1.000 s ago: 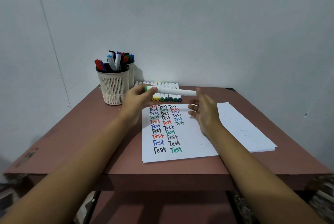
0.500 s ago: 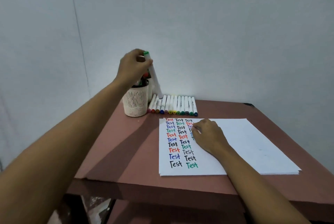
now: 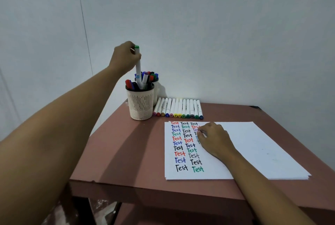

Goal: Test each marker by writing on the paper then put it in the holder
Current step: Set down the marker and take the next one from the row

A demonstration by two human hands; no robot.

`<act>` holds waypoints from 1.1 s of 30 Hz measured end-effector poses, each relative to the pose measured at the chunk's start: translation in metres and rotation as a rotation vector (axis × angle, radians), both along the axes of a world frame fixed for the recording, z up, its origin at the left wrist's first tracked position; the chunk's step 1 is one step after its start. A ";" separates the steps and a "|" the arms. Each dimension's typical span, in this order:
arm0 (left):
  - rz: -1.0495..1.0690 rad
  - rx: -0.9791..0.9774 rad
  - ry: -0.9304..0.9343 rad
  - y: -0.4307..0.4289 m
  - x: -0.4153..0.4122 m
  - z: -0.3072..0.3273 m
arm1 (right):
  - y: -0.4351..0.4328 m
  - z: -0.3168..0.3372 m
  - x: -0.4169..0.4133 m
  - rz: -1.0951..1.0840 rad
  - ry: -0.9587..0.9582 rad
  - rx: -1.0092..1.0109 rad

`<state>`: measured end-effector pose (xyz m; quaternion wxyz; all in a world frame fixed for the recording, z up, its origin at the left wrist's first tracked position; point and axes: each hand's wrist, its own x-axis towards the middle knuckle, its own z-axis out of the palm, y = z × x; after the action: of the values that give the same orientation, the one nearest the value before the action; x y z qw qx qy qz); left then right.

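Over the holder (image 3: 140, 105), the left grip (image 3: 123, 59) pinches the green-capped marker (image 3: 138, 68) near its top. It stands almost straight up, cap high, bottom end inside the holder. The right grip (image 3: 214, 139) rests loose on the paper (image 3: 253, 143).

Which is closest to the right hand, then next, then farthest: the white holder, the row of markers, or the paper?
1. Paper: under the right hand, touching it.
2. Row of markers: just beyond, by the wall.
3. White holder: farthest, back left.
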<state>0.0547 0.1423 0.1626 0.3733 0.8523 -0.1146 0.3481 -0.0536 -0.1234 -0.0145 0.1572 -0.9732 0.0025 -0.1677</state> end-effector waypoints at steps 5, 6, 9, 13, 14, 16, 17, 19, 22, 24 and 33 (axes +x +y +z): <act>-0.030 0.008 0.062 0.003 0.001 -0.029 | -0.001 -0.001 0.001 -0.003 0.001 -0.004; -0.019 0.040 0.084 0.004 0.002 -0.034 | 0.000 0.000 0.001 -0.004 0.002 -0.005; 0.020 0.140 0.097 0.006 0.003 -0.047 | 0.000 0.000 0.002 -0.006 -0.001 -0.011; -0.002 0.196 0.049 0.003 0.000 -0.053 | 0.001 0.000 0.002 -0.006 -0.004 -0.017; 0.001 0.208 0.025 0.001 -0.001 -0.053 | 0.001 0.000 0.002 -0.006 -0.006 -0.017; 0.001 0.202 -0.048 -0.005 -0.007 -0.054 | 0.001 0.000 0.001 -0.007 -0.003 -0.021; -0.005 0.183 -0.099 -0.009 -0.011 -0.055 | 0.001 0.000 0.001 -0.006 -0.001 -0.024; -0.025 0.140 -0.204 -0.023 -0.022 -0.061 | 0.001 0.000 0.001 -0.005 0.000 -0.027; -0.130 0.122 -0.287 -0.048 -0.041 -0.080 | 0.001 0.002 0.000 -0.009 0.003 -0.031; -0.203 0.173 -0.247 -0.064 -0.047 -0.101 | 0.002 0.002 -0.001 -0.010 0.009 -0.037; -0.290 0.528 0.445 -0.078 -0.048 -0.163 | 0.002 0.004 -0.001 0.025 0.041 -0.115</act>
<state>0.0068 0.0639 -0.0004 0.2017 0.9489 -0.2361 0.0561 -0.0548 -0.1210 -0.0102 0.1028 -0.9838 -0.0163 -0.1458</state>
